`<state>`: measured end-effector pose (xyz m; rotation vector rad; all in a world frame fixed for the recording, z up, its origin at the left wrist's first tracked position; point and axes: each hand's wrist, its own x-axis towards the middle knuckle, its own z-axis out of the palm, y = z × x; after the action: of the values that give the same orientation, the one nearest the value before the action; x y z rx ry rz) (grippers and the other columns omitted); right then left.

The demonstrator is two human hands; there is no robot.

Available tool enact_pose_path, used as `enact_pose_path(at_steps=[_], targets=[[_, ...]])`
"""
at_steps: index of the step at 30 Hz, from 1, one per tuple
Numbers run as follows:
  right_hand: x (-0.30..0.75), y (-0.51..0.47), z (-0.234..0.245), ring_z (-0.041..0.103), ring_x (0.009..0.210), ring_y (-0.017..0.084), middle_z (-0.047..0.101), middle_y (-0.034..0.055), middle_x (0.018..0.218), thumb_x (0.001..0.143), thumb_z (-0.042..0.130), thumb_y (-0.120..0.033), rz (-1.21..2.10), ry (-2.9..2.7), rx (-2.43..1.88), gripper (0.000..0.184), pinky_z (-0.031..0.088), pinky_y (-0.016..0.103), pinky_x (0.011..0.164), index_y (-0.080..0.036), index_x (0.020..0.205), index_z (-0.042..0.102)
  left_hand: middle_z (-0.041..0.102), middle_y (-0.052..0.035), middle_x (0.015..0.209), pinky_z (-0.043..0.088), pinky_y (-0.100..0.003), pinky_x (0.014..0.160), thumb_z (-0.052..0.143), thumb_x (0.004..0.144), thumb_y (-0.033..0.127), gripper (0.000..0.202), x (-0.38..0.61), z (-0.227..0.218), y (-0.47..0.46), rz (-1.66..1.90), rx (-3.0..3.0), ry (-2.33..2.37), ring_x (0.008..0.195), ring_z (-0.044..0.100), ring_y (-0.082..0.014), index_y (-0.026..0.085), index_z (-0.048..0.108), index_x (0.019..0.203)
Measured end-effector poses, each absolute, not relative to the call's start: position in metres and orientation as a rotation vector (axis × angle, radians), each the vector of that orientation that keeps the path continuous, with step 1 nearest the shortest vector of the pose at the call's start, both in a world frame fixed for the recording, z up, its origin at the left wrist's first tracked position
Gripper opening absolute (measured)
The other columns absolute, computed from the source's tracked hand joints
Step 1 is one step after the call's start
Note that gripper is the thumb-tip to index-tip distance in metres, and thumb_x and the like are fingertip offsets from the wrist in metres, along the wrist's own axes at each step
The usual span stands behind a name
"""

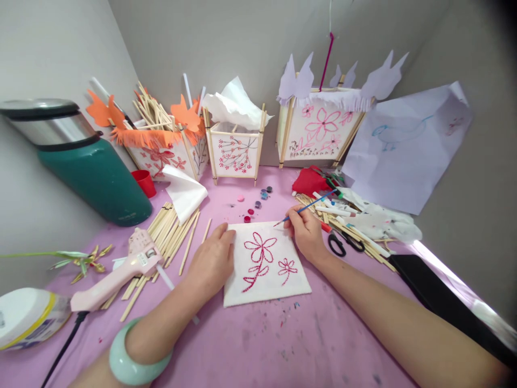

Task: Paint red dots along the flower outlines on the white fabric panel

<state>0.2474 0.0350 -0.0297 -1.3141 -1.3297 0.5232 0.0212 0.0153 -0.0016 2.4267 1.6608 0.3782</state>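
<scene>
Paintbrush (307,208) gripped by right hand (307,233), left hand (212,261) open on paper (274,288) — red-paint pot (247,219) near

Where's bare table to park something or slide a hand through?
Free: pink cover on the near side of the painted sheet, between the two forearms. Left hand rests on the sheet; right hand holds a paintbrush. Crowded: glue gun and bamboo sticks left, scissors and markers right, paint pots behind the sheet.

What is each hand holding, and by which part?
Right hand pinches a blue paintbrush low on its handle. Left hand holds nothing, pressing flat on the paper.
</scene>
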Motion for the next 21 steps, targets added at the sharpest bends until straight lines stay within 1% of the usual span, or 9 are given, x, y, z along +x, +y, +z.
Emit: enact_pose_path(at_steps=[10, 16, 21], targets=[[0.2469, 0.0345, -0.0273, 0.048, 0.047, 0.010, 0.057, -0.0042, 0.058, 0.088, 0.047, -0.033, 0.520, -1.319, -1.310, 0.017, 0.039, 0.024, 0.052, -0.021, 0.076, 0.052, 0.044, -0.0143, 0.138, 0.045, -0.042, 0.095, 0.037, 0.087, 0.015, 0.034, 0.0217, -0.0007, 0.0154, 0.367, 2.419, 1.674, 0.117, 0.052, -0.0280, 0.013, 0.056, 0.115], [0.2456, 0.0339, -0.0260, 0.047, 0.045, 0.010, 0.056, -0.0045, 0.056, 0.087, 0.047, -0.032, 0.542, -1.330, -1.297, 0.018, 0.038, 0.023, 0.048, -0.020, 0.075, 0.052, 0.044, -0.0146, 0.138, 0.044, -0.042, 0.096, 0.037, 0.087, 0.014, 0.034, 0.0207, -0.0027, 0.0161, 0.411, 2.427, 1.650, 0.118, 0.052, -0.0275, 0.013, 0.056, 0.115], [0.2455, 0.0338, -0.0269, 0.047, 0.046, 0.009, 0.056, -0.0042, 0.058, 0.088, 0.046, -0.033, 0.524, -1.345, -1.293, 0.018, 0.038, 0.023, 0.050, -0.020, 0.076, 0.052, 0.044, -0.0150, 0.138, 0.044, -0.042, 0.097, 0.037, 0.087, 0.014, 0.034, 0.0206, -0.0024, 0.0158, 0.406, 2.428, 1.657, 0.118, 0.052, -0.0277, 0.012, 0.056, 0.115]])
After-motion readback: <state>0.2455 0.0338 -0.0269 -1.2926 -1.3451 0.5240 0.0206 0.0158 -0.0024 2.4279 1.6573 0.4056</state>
